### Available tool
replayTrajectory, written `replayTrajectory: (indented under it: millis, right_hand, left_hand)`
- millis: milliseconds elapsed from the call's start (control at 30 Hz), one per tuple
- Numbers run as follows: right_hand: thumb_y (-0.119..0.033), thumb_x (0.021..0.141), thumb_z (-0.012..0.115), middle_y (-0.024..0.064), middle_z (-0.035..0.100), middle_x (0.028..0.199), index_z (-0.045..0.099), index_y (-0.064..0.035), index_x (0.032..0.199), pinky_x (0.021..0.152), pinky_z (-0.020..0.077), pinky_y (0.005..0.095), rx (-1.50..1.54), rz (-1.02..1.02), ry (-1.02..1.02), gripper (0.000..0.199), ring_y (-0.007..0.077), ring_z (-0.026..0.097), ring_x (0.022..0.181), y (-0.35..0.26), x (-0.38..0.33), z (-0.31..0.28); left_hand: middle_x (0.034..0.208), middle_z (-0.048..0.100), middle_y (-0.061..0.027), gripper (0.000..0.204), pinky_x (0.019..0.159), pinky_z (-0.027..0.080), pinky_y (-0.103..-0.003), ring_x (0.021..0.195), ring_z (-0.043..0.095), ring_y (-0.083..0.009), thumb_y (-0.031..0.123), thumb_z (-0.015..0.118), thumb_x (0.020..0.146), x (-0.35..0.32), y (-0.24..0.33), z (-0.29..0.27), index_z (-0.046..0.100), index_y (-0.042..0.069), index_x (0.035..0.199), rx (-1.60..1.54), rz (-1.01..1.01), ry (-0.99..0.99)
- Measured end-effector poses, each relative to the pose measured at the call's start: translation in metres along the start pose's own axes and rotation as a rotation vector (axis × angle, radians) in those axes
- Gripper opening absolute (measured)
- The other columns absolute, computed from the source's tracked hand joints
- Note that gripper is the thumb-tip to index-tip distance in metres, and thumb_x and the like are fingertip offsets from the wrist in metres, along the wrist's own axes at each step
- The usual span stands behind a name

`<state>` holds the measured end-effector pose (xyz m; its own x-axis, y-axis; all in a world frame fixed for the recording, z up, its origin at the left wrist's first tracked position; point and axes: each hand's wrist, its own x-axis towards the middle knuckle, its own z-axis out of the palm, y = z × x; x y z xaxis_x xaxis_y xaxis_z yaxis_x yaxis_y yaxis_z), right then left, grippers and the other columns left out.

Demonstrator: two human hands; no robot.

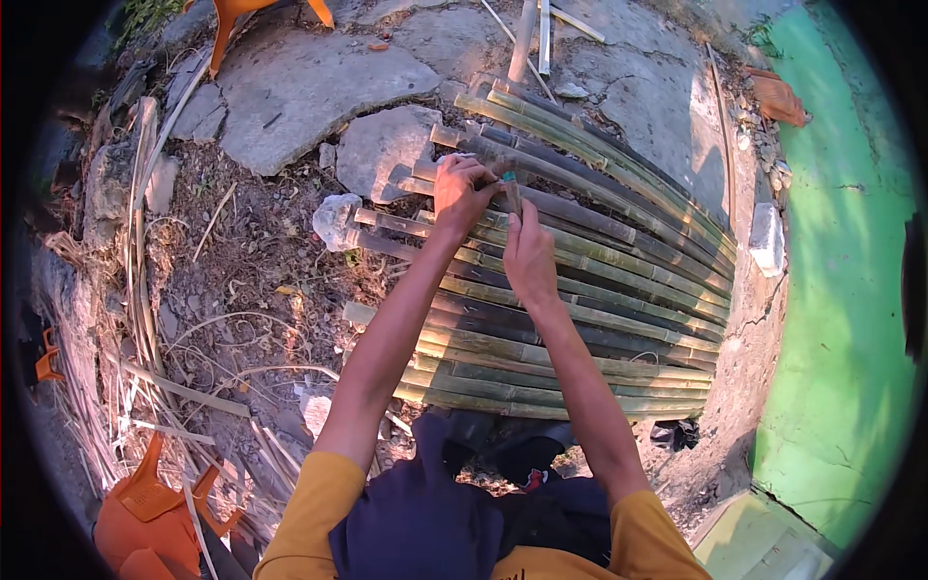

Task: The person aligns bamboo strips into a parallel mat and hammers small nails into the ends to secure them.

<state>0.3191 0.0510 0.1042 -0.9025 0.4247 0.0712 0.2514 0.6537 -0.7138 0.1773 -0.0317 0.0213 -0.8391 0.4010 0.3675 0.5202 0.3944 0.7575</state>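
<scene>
A row of long bamboo poles [599, 261] lies side by side in front of me, green, tan and dark brown. Over their left part my two hands are close together. My right hand [530, 253] is closed round a short, narrow brown piece [513, 198] with a small green patch at its upper end; its kind is too small to tell. The bent fingers of my left hand [460, 193] meet at that upper end in a pinch. Whatever lies between those fingertips is hidden.
Broken concrete slabs [319, 106] and a pale stone [336, 222] lie beyond and left of the poles. Thin split strips [140, 251] are strewn at the left. An orange plastic chair [155, 498] stands lower left. A white block [768, 240] sits beside the green floor [841, 319].
</scene>
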Motion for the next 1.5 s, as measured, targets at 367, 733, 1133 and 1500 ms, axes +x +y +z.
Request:
replayTrajectory:
  millis: [367,733,1133,1500]
  right_hand:
    - [-0.014,0.111,0.048,0.0299,0.065,0.080,0.054,0.0036,0.136,0.064,0.0430,0.0582,-0.042,-0.059,0.075,0.031,0.0527,0.065,0.075,0.007,-0.010,-0.005]
    - [-0.014,0.110,0.050,0.0299,0.069,0.085,0.050,0.0021,0.137,0.066,0.0473,0.0623,-0.136,0.082,-0.052,0.031,0.0551,0.067,0.080,-0.004,-0.006,-0.016]
    - [-0.015,0.111,0.050,0.0282,0.064,0.073,0.051,0.0025,0.136,0.059,0.0416,0.0586,-0.055,0.091,0.031,0.031,0.0519,0.066,0.071,0.001,-0.010,-0.011]
    - [-0.017,0.112,0.049,0.0245,0.062,0.071,0.054,0.0023,0.136,0.058,0.0422,0.0538,0.068,0.033,0.135,0.031,0.0480,0.065,0.066,-0.003,-0.007,-0.018]
  left_hand:
    - [0.082,0.072,-0.0053,0.023,0.091,0.048,-0.042,0.094,0.063,-0.0282,0.022,0.092,0.070,0.003,0.006,0.007,0.077,0.006,0.075,0.023,0.045,0.013]
    - [0.081,0.071,-0.0013,0.025,0.092,0.048,-0.041,0.096,0.061,-0.0265,0.029,0.092,0.070,0.002,0.005,0.004,0.078,0.009,0.076,0.065,-0.021,-0.043]
    - [0.082,0.073,-0.0037,0.024,0.097,0.047,-0.042,0.100,0.062,-0.0272,0.029,0.092,0.072,0.002,0.011,0.003,0.080,0.009,0.078,0.037,-0.060,-0.045]
    - [0.108,0.067,-0.0124,0.027,0.105,0.047,-0.048,0.108,0.063,-0.0323,0.023,0.083,0.086,-0.004,0.007,-0.020,0.076,0.006,0.105,-0.066,0.013,-0.114]
